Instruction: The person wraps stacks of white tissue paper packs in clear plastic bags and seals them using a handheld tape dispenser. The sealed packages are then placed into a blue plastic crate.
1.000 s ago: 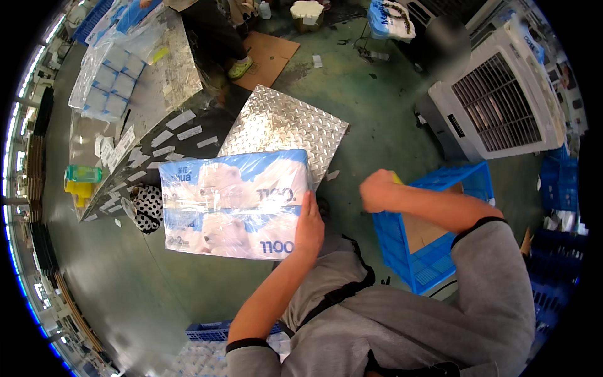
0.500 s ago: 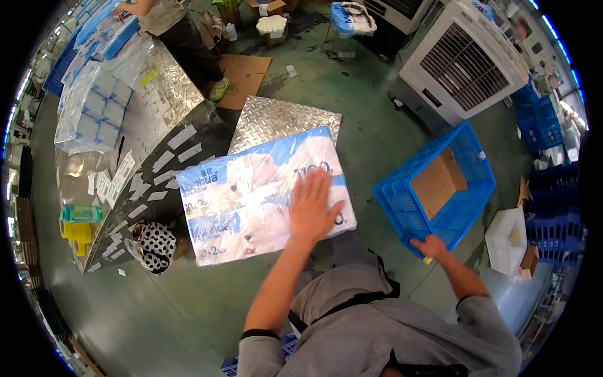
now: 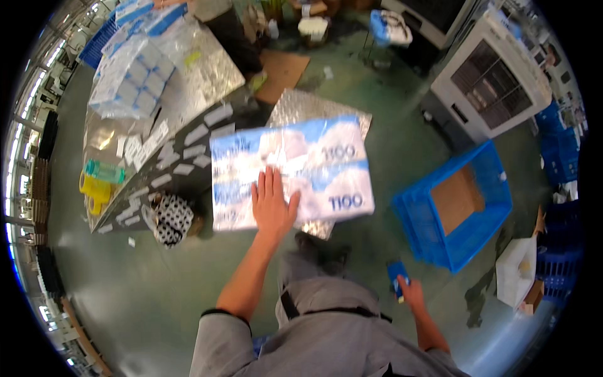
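A large plastic-wrapped pack of tissue (image 3: pixel 295 182), blue and white, lies before me. My left hand (image 3: pixel 274 204) rests flat on its top near the front edge, fingers stretched and a little apart. At my right side, my right hand (image 3: pixel 411 292) is closed round a small blue hand tool (image 3: pixel 397 276) with a yellow tip; its exact kind is hard to make out. Beyond the pack and partly under it in view is a silvery metal plate (image 3: pixel 295 107). What bears the pack is hidden beneath it.
Right of the pack, a blue plastic crate (image 3: pixel 414 220) holds brown cardboard. A grey air cooler (image 3: pixel 490 81) stands behind it. At left is a table (image 3: pixel 213 56) with wrapped packs (image 3: pixel 133 78) and a green bottle (image 3: pixel 105 171). A polka-dot bag (image 3: pixel 173 220) sits below. Another person stands far left.
My left hand has slid leftward across the pack. My right hand, with the blue tool, has moved away from the crate toward my body. The whole view has shifted.
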Demonstrator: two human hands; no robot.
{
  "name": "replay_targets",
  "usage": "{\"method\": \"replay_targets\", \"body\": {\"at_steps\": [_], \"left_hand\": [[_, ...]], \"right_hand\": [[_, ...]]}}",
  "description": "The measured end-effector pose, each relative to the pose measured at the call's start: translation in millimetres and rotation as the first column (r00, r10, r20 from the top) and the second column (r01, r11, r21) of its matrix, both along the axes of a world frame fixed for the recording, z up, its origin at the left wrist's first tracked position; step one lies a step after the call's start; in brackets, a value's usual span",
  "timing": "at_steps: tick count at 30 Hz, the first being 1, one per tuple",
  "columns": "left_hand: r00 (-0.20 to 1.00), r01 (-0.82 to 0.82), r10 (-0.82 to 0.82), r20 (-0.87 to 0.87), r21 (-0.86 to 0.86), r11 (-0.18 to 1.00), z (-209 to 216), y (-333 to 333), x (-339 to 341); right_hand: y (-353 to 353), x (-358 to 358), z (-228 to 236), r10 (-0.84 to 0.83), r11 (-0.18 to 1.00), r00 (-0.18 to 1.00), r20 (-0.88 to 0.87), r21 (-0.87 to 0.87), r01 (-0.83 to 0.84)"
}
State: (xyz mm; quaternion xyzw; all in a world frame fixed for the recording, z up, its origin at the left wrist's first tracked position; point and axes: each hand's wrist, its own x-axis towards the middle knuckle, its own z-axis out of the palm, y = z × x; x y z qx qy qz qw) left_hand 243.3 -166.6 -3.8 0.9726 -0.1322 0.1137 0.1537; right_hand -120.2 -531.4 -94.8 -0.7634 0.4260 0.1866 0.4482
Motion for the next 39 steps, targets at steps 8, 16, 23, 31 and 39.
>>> {"method": "replay_targets", "body": {"at_steps": [8,16,23,31,39], "left_hand": [[0.977,0.168,-0.156,-0.146,0.076,0.983,33,46,26],[0.878,0.439,-0.415,-0.24,0.056,0.897,21,115,58],[0.368,0.283,-0.84,-0.399,-0.812,0.51,31,171,83],[-0.201,-0.597,-0.82,-0.536,-0.597,0.536,51,215,134],[-0.109,-0.402,-0.799,-0.591,-0.709,0.579,40,232,178]], "right_hand": [[85,91,96,-0.081,0.985,0.922,0.38,0.171,0.016],[246,181,167,-0.274,0.955,0.591,0.759,0.288,0.073],[364,269,195,-0.233,0.932,0.87,0.434,0.354,0.074],[410,316,196,0.326,0.935,0.769,0.55,-0.07,-0.347],[435,306,193,0.234,0.97,0.895,0.379,-0.022,-0.244]]}}
